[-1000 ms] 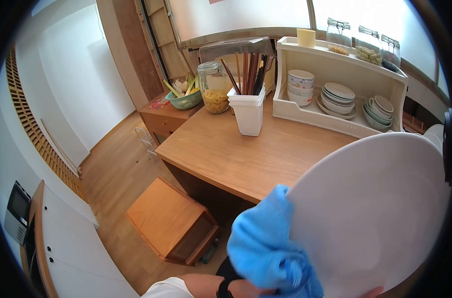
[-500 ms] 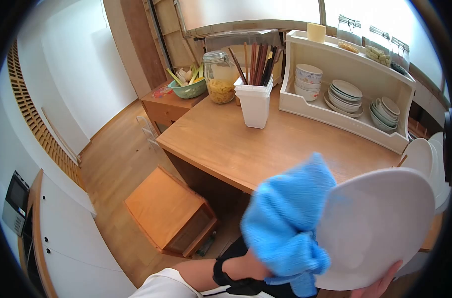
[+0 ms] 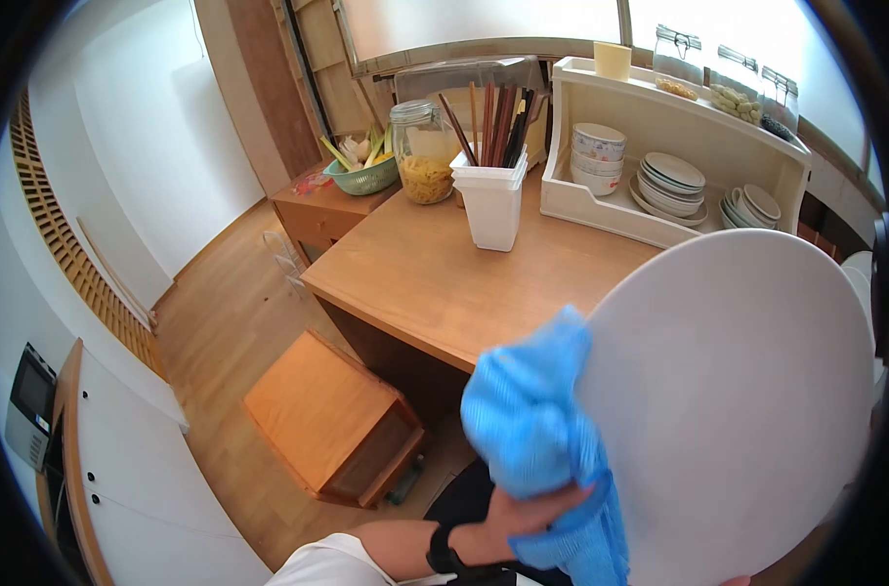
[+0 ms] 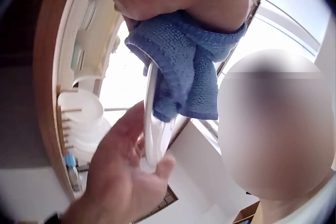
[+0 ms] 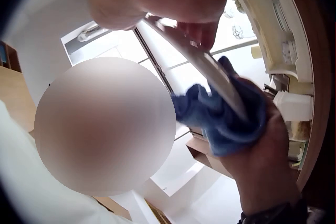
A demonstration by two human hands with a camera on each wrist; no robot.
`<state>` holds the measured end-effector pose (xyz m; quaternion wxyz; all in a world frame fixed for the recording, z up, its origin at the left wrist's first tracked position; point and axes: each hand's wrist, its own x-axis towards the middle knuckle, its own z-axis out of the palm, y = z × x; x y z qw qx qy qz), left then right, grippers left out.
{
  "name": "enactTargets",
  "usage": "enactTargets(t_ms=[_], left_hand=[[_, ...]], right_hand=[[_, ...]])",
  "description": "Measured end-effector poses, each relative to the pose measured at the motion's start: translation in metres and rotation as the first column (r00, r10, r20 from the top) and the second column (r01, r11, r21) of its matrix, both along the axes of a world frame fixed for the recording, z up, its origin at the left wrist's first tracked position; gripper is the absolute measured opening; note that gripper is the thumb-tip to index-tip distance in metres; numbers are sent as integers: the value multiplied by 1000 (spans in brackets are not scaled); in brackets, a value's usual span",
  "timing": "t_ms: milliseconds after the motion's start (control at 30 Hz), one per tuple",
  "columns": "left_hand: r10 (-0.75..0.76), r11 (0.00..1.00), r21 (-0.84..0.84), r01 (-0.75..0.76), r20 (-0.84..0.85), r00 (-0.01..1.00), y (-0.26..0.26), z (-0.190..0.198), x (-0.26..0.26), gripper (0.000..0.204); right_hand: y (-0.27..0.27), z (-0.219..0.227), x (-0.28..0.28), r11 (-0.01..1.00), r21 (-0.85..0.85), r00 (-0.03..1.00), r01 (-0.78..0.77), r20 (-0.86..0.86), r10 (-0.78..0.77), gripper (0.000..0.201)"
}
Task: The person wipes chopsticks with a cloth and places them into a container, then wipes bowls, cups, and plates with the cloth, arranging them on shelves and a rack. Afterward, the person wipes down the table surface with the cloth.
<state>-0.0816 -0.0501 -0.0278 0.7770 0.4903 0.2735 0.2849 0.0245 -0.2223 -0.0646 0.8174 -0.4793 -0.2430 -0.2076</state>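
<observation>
A large white plate [image 3: 738, 391] is held up in front of the desk, its broad face toward the head camera. My left hand [image 3: 532, 513] grips a blue cloth [image 3: 528, 410], which is bunched over the plate's left rim. In the left wrist view the cloth wraps both sides of the plate edge. My right hand [image 4: 126, 176] holds the opposite part of the rim between thumb and fingers. Only a fingertip of it shows at the bottom of the head view; the plate hides the rest.
On the wooden desk [image 3: 415, 273] stand a white holder [image 3: 491, 210] of chopsticks and a pasta jar [image 3: 425, 161]. A white shelf [image 3: 640, 220] carries bowls and small plates, with jars on top. More white plates [image 4: 81, 108] stand in a rack. A stool-like wooden box [image 3: 317, 410] is below.
The plate dipped and tilted half a second ago, and now faces the head camera broadly again, higher up. The left hand and cloth moved right, then back left along the rim.
</observation>
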Motion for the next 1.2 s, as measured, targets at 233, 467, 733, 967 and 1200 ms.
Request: enactTargets(t_ms=[233, 467, 733, 967, 1200], left_hand=[[-247, 892, 446, 70, 354, 902, 60, -10, 13, 53], [-479, 776, -211, 594, 416, 773, 76, 42, 0, 54], [-551, 606, -273, 747, 532, 642, 55, 36, 38, 58], [-640, 697, -65, 714, 393, 660, 19, 14, 38, 55], [-686, 726, 147, 672, 227, 691, 30, 0, -12, 53]], right_hand=[[-63, -10, 53, 507, 467, 581, -725, 19, 814, 71], [-16, 15, 29, 932, -274, 863, -237, -500, 73, 69], [8, 27, 13, 867, 302, 443, -397, -764, 469, 63], [19, 55, 16, 833, 423, 502, -356, -666, 552, 56], [26, 21, 23, 845, 357, 640, -397, -552, 534, 59]])
